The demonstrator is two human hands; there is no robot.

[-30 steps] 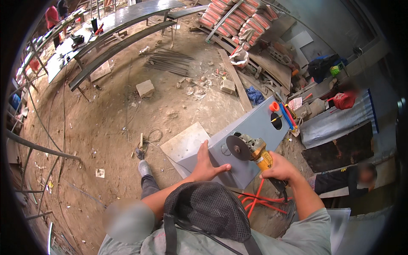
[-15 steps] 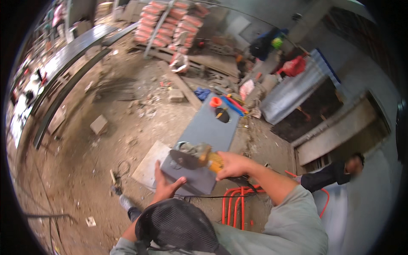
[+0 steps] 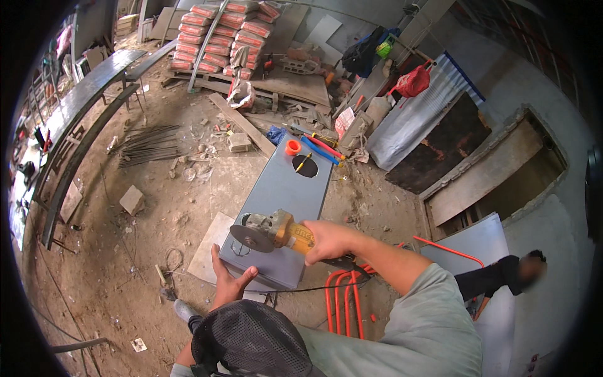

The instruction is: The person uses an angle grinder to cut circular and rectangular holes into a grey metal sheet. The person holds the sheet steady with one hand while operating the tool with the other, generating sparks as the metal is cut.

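Observation:
My right hand is wrapped round the yellow body of an angle grinder. Its dark disc hangs over the near end of a long grey metal box; whether disc and metal touch, I cannot tell. Partly under the disc, a round outline shows on the box top. My left hand rests at the box's near left corner, thumb and fingers spread. Toward the far end are a dark round hole with a yellow, pen-like tool across it, and an orange ring-shaped piece.
A power cord trails below the grinder beside bent orange tubes. Pliers with red and blue handles lie at the box's far end. Another person is at the right. Stacked sacks and a pale slab stand around.
The view has shifted, moving the scene left in the picture. The grinder's disc has tilted, and the round outline beneath it now shows. My left hand stays at the box corner.

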